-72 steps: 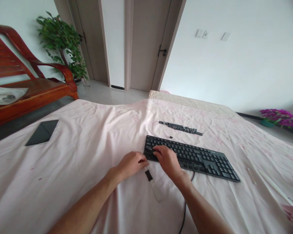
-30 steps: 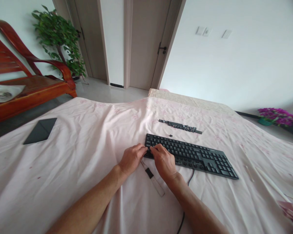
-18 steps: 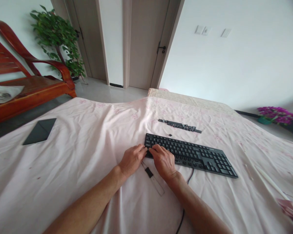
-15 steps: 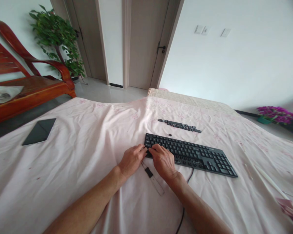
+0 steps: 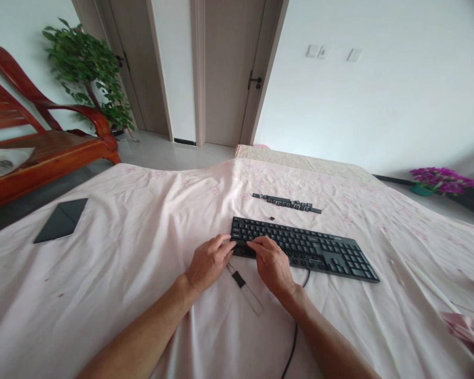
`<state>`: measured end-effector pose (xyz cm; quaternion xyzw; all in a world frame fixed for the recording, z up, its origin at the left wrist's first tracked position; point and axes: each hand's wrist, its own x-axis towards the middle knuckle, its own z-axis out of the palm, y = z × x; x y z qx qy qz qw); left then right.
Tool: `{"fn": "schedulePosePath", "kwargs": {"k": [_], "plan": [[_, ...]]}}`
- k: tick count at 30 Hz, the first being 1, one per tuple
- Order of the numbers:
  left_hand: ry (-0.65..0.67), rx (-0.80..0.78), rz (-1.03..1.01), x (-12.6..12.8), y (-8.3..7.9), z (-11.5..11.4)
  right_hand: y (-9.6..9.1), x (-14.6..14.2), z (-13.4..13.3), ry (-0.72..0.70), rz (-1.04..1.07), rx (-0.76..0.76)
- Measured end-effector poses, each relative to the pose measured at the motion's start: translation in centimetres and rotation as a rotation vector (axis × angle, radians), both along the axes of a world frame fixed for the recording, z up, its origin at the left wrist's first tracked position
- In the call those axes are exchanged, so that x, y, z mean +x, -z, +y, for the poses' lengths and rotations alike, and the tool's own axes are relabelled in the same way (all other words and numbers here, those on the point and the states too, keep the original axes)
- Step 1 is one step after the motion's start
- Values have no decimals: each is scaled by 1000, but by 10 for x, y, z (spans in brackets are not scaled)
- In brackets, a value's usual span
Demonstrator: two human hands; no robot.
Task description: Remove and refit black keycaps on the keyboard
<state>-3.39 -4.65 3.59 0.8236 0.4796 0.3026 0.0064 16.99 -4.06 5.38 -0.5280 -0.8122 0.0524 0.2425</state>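
A black keyboard (image 5: 316, 248) lies on the pink sheet. My left hand (image 5: 208, 261) is curled at its left front corner, with the fingertips touching the edge. The top end of a slim clear tool with a black band (image 5: 245, 288) runs under this hand, and the rest lies on the sheet between my wrists. My right hand (image 5: 272, 261) rests on the keys at the keyboard's left end, fingers bent down and close together. What is under the fingertips is hidden. A row of loose black keycaps (image 5: 286, 203) lies behind the keyboard, with one small piece (image 5: 272, 218) nearer to it.
The keyboard's cable (image 5: 291, 348) runs toward me beside my right forearm. A flat black pad (image 5: 61, 220) lies at the sheet's left edge. A red wooden chair (image 5: 43, 152) and a plant (image 5: 87, 68) stand at the left. Purple flowers (image 5: 442, 179) are at the far right.
My left hand has moved up from the sheet to the keyboard's left corner, close to my right hand. In the last second both hands have hardly moved. The view has shifted slightly.
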Motion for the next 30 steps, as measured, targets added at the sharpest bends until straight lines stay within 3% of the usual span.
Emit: {"fn": "schedulePosePath", "kwargs": {"k": [10,15,18,24,30], "plan": [[4,23,160,8,3,-2,11,6,-9,-18,-15,3],[-16,39,130,8,2,-2,10,12,-10,-27,83,34],[-20,26,66,7,2,-3,5,23,-6,45,169,79],[-42,-36,-151,5,1,-4,-6,55,30,236,238,76],[-126,-157,-347,-1,1,3,-16,74,78,339,21,-55]]}}
